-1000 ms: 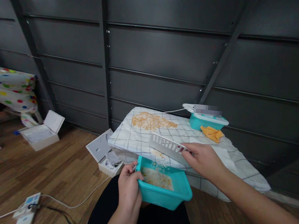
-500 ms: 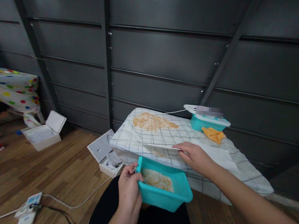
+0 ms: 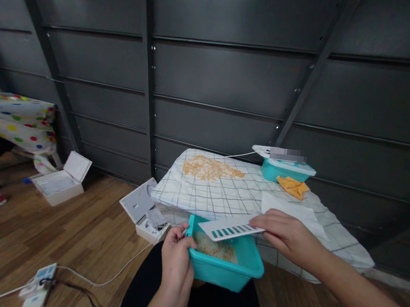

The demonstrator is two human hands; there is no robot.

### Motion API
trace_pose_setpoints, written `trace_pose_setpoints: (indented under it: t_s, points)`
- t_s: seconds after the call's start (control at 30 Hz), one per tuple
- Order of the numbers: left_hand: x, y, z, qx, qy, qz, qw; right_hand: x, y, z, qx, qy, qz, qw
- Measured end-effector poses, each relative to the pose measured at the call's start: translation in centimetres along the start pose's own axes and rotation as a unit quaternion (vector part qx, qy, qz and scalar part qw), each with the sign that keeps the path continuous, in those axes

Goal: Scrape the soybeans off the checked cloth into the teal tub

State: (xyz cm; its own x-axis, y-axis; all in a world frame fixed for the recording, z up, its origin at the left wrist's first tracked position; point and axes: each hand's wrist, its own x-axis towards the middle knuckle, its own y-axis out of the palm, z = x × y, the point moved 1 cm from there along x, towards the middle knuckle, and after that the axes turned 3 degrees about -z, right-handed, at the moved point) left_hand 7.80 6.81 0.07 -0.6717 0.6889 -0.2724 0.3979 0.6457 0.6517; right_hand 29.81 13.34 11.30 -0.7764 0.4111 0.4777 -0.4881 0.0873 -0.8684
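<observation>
My left hand (image 3: 179,253) is closed on the left end of a teal plastic tub (image 3: 222,267), held over my lap just below the table's near edge. White grains mixed with yellow kernels (image 3: 222,250) lie in the tub. Between the fingers and thumb of my right hand (image 3: 280,232) is a flat white slotted plate (image 3: 230,227), tilted above the tub's far side and hiding part of its contents. On the checked cloth (image 3: 229,197) beyond, a spread pile of yellow kernels and white grains (image 3: 209,167) lies near the far left corner.
A lidded teal box (image 3: 285,172) stands at the back right, beside an orange cloth (image 3: 293,186) and a white paper sheet (image 3: 294,211). Open white boxes (image 3: 151,228) and a power strip (image 3: 39,287) with cables lie on the wooden floor. A dark panelled wall (image 3: 220,77) rises behind.
My right hand has brought the slotted plate from the table edge toward me, over the tub, tilting it so its slots show. The left hand and tub have stayed in place.
</observation>
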Motion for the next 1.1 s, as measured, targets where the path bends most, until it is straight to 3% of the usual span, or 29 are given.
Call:
trace_pose_setpoints:
  t_s: [0.17, 0.33, 0.47, 0.73, 0.87, 0.97, 1.1]
  points:
    - [-0.2, 0.0, 0.1, 0.010, 0.002, 0.010, 1.000, 0.3, -0.1, -1.8, -0.146, 0.116, -0.095, 0.978]
    - [-0.2, 0.0, 0.1, 0.015, 0.002, 0.011, 1.000, 0.0, 0.2, -2.4, -0.262, 0.212, -0.101, 0.936]
    - [0.0, -0.1, 0.4, 0.012, 0.003, 0.011, 1.000, -1.4, 0.7, -1.6, -0.287, 0.277, -0.097, 0.912]
    - [-0.2, -0.1, 0.9, 0.006, 0.004, 0.013, 1.000, -1.9, 2.7, 2.6, -0.188, 0.162, -0.153, 0.956]
    - [-0.4, -0.1, 0.5, 0.008, -0.001, 0.014, 1.000, -1.8, 3.0, 4.0, -0.167, 0.103, -0.134, 0.971]
    - [-0.4, -0.2, 0.2, 0.008, -0.002, 0.017, 1.000, -2.4, 2.9, 4.9, -0.173, 0.066, -0.122, 0.975]
    - [-0.5, -0.2, 0.0, 0.005, -0.010, 0.013, 1.000, -3.2, 2.3, 6.1, -0.178, 0.046, -0.153, 0.971]
